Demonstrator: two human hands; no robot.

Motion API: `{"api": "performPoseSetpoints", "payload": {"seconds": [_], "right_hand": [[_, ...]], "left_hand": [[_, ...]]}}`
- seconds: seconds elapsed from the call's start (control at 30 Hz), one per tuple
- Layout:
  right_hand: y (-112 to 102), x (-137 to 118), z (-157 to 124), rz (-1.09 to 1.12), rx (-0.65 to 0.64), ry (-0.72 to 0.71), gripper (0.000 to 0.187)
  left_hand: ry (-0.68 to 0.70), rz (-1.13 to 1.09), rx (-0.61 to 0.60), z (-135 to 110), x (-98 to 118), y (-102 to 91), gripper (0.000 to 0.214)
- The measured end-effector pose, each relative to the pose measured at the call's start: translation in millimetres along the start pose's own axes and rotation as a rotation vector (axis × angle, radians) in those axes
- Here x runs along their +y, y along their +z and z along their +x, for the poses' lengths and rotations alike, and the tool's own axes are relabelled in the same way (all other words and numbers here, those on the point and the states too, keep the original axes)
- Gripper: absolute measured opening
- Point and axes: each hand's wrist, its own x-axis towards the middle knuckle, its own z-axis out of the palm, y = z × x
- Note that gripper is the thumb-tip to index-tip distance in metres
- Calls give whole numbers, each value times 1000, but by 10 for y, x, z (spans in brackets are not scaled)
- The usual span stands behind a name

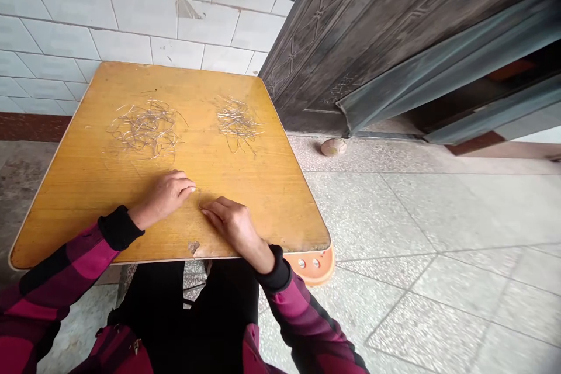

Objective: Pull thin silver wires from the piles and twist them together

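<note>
left hand [164, 197] and right hand [232, 225] curl half-closed on the yellow wooden tabletop [272, 210], perhaps pinching a thin wire [198, 197]; a loose pinch could drop it.

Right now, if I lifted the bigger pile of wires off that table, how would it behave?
The bigger pile of wires would probably come up as a loose, springy tangle, since its thin strands cross each other and look slightly bent. It likely feels light for its size. Strands may slip free and drop, because the pile looks sparse and the table looks smooth.
</note>
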Motion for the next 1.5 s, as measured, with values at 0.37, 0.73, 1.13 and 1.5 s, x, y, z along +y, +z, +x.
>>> {"api": "performPoseSetpoints", "payload": {"seconds": [0.37, 0.73, 1.13, 1.5], "right_hand": [[27, -104, 36, -228, 93, -45, 22], [198, -220, 148, -506, 166, 63, 21], [-142, -238, 317, -61, -122, 218, 14], [57, -360, 56, 829, -80, 500, 21]], "left_hand": [[189, 227, 43, 1, 20, -20, 23], [-16, 56, 81, -27, 41, 41, 18], [-161, -64, 54, 72, 105, -146, 19], [-137, 44, -14, 55, 103, -100, 21]]}}
